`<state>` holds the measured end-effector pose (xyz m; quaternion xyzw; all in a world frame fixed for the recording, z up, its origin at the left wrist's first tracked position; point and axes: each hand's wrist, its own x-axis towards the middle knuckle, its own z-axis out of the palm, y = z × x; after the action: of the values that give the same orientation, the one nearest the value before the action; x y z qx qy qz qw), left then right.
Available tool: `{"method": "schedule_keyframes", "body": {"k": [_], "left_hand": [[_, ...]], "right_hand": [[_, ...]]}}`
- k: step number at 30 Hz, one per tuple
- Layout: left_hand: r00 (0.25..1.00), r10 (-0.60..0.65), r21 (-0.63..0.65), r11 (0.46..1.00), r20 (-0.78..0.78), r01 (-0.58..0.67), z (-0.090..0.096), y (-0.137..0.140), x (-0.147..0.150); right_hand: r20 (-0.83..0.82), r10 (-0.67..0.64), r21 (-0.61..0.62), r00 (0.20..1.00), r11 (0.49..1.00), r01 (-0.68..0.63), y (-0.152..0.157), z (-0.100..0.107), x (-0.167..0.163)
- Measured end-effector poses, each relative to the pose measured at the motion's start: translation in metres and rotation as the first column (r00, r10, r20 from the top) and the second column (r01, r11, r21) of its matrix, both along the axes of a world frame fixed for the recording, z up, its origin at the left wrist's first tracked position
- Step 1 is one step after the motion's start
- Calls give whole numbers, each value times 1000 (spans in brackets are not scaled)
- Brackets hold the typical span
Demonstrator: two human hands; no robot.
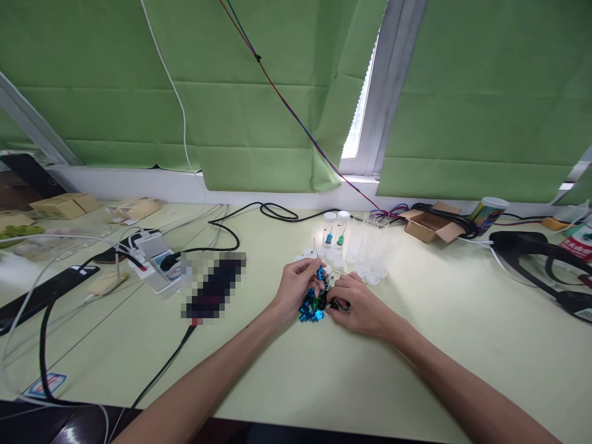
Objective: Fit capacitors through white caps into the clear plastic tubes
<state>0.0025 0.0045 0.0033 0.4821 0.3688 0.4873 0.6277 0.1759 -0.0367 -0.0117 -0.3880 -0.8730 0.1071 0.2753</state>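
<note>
My left hand (296, 280) is closed in a pinch on a blue dispensing needle (319, 272), a small blue fitting with a thin metal tip pointing up. Below it lies a heap of small blue parts (311, 313) with green and black ones mixed in. My right hand (354, 303) touches the right side of this heap, its fingers curled together over thin metal pieces; what they grip is hidden. Just behind stand two clear capped tubes, one holding a blue needle (328, 238), the other a green needle (341, 240).
White caps (374, 275) and further clear tubes (370, 243) stand behind my right hand. A small open cardboard box (428, 225), a printed can (488, 213) and a black headset (522, 246) are at the right. Leftward are a power strip (155, 259), black cables and a blurred dark device (215, 287).
</note>
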Motion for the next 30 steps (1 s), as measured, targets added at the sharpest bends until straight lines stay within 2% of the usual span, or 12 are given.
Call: {"method": "schedule_keyframes", "body": {"k": [23,30], "left_hand": [[1000,-31,20,999,-5,31,-4,3,-1],[1000,-25,2,1000,-8,25,-3,2,-1]], "right_hand": [[28,14,35,999,999,-15,0,-2,0],[45,15,30,999,999,-17,-2,3,-2]]}}
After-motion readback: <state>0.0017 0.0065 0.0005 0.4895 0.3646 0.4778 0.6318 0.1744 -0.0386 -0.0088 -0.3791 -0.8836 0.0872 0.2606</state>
